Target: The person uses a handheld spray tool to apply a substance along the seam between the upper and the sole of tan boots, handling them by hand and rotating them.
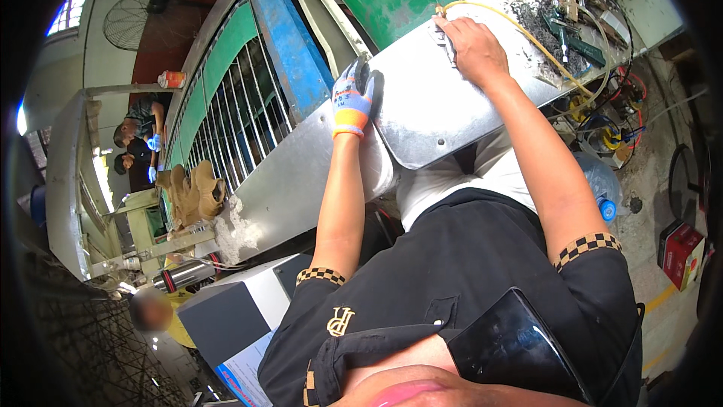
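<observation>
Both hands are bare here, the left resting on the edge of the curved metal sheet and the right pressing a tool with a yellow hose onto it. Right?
Not quite. The head view shows the left hand in a grey, blue and orange work glove; only the right hand is bare. The rest holds: left on the metal sheet edge, right on the tool with the yellow hose.

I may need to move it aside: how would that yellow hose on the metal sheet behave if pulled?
The yellow hose lies in a loose curve, so it is probably floppy and light. It runs into the tangle of cables, so it may snag. The right hand rests beside its end.
</observation>
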Tool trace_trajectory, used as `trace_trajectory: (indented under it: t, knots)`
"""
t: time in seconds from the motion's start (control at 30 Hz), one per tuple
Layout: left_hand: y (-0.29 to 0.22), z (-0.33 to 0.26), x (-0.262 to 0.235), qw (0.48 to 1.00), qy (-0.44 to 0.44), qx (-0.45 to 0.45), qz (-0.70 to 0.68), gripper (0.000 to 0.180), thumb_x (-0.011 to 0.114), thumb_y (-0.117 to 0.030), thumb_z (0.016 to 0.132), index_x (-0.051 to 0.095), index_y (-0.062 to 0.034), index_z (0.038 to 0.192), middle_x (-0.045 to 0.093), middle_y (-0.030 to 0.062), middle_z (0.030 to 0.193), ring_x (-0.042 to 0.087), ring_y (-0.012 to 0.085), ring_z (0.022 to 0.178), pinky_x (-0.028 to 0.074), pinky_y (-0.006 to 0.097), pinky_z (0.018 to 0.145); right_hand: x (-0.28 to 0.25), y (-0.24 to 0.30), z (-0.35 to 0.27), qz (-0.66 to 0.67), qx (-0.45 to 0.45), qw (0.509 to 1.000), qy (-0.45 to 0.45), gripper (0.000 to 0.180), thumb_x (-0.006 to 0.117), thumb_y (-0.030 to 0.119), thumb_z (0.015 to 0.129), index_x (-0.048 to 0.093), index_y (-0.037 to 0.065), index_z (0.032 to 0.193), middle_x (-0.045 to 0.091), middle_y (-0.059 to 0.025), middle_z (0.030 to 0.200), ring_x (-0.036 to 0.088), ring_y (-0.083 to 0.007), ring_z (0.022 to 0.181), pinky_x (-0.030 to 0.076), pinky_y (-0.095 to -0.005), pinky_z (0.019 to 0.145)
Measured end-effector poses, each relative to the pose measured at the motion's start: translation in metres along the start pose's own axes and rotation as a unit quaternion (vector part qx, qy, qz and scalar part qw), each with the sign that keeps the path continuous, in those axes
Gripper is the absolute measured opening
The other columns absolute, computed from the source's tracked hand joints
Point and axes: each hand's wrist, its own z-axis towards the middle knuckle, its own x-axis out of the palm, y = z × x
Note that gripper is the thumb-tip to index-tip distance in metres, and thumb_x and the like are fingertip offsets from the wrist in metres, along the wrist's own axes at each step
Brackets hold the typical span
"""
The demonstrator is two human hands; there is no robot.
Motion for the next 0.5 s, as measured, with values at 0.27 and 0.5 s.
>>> trace_trajectory:
  t: [0.27,0.5]
  knots:
    - [0.0012,0.0007,-0.0016,0.999,0.004,0.018,0.042,0.044,0.067,-0.029,0.087,0.062,-0.0064,0.124,0.064,0.0189,0.119,0.061,0.037,0.109,0.047,0.04,0.098,-0.0004,0.0006,0.0003,-0.001,0.006,1.0,0.01,0.056,0.053,-0.002,0.078,0.054,0.014,0.132,0.063,-0.0081,0.107,0.058,-0.025,0.106,0.045,-0.0367,0.089]
    - [0.001,0.0,-0.0009,1.0,0.007,-0.001,-0.009,0.043,0.069,-0.023,0.085,0.062,-0.0071,0.124,0.066,0.0188,0.117,0.063,0.0359,0.106,0.049,0.039,0.095,-0.0036,0.0037,0.0008,0.007,0.019,1.0,0.004,0.053,0.052,0.001,0.08,0.055,0.014,0.131,0.063,-0.0079,0.108,0.059,-0.0249,0.105,0.046,-0.0366,0.089]
